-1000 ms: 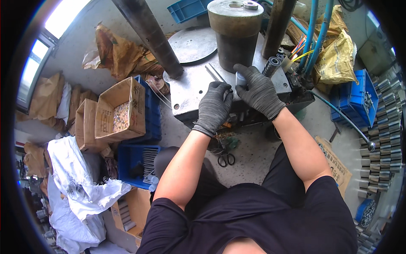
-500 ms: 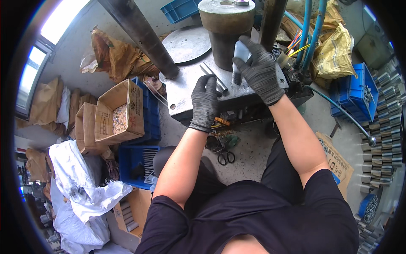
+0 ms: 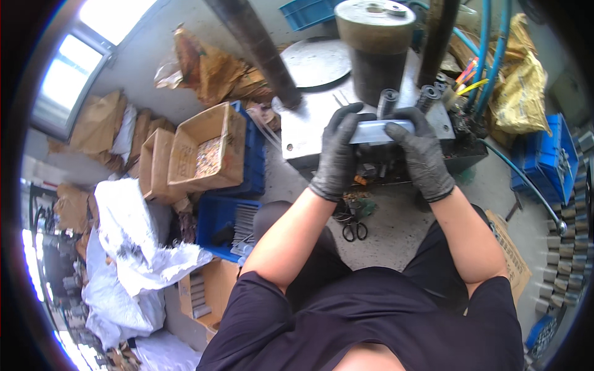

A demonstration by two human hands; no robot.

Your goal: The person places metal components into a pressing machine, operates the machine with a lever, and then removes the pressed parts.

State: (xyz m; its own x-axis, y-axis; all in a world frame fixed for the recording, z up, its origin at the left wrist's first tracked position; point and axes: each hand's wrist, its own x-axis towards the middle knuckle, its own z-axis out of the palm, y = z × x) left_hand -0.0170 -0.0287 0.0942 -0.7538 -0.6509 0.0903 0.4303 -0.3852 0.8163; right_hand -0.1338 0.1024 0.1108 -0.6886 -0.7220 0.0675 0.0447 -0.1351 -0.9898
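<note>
A pale, smooth oblong piece [image 3: 378, 132], whitish-blue and maybe translucent, lies level between my two dark-gloved hands. My left hand [image 3: 337, 151] closes on its left end. At the other end, my right hand [image 3: 426, 151] grips it with the thumb across the front and the fingers behind. Just beyond, a metal tube with a ringed end [image 3: 388, 101] stands on the grey metal table [image 3: 309, 127]. Part of a shiny tube [image 3: 340, 98] shows past my left fingers; the rest is hidden.
Behind the hands rises a thick steel cylinder [image 3: 375, 59], between dark posts [image 3: 257, 52]. Bearing-like rings [image 3: 429, 93] and blue hoses [image 3: 483, 55] are at the right. Cardboard boxes [image 3: 232, 148] and a blue bin [image 3: 210, 213] stand left. Black-handled scissors [image 3: 354, 231] lie on the floor.
The oblong piece has gone from upright in my right hand to level between both hands. My left hand has come over to its left end. The whole view has shifted.
</note>
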